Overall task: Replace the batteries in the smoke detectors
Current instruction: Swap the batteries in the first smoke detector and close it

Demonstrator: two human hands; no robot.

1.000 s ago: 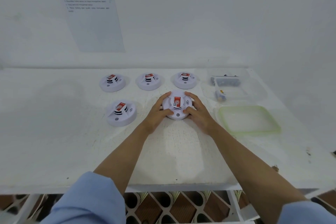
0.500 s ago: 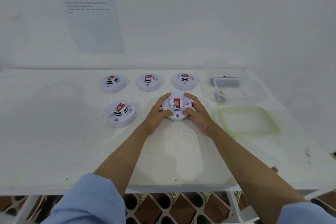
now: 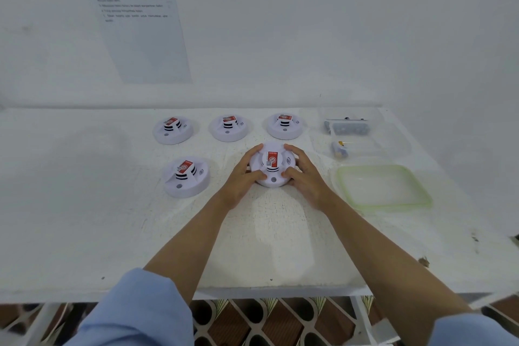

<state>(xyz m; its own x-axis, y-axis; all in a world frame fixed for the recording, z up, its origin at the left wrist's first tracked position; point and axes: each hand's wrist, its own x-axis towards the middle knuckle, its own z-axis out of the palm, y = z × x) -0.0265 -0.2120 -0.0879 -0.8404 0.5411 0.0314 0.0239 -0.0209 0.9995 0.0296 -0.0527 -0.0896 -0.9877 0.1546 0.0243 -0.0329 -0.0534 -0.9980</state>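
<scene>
From the head view, the printed lines on the paper sheet (image 3: 134, 22) taped to the wall are too blurred to read. Both light blue sleeves are cut off by the bottom edge. In the clear container (image 3: 393, 137) at the far right of the table (image 3: 84, 205), some dark items lie at the back and a small piece with yellow on it sits nearer, but what they are is hard to make out. Its green-rimmed lid (image 3: 384, 187) lies flat just in front of it.

The held smoke detector (image 3: 272, 166) sits on the table, centre right. It is round and white, with a raised middle bearing a red label, black slots and a small grey button near the front. The left hand (image 3: 243, 181) and right hand (image 3: 304, 177) grip it from either side, fingers (image 3: 295, 150) curled round the rim and hiding its flanks, thumbs resting on its near top edge.

Four more detectors of the same look stand apart: three in a far row (image 3: 172, 130) (image 3: 229, 128) (image 3: 285, 125), and one to the left (image 3: 186, 176).
</scene>
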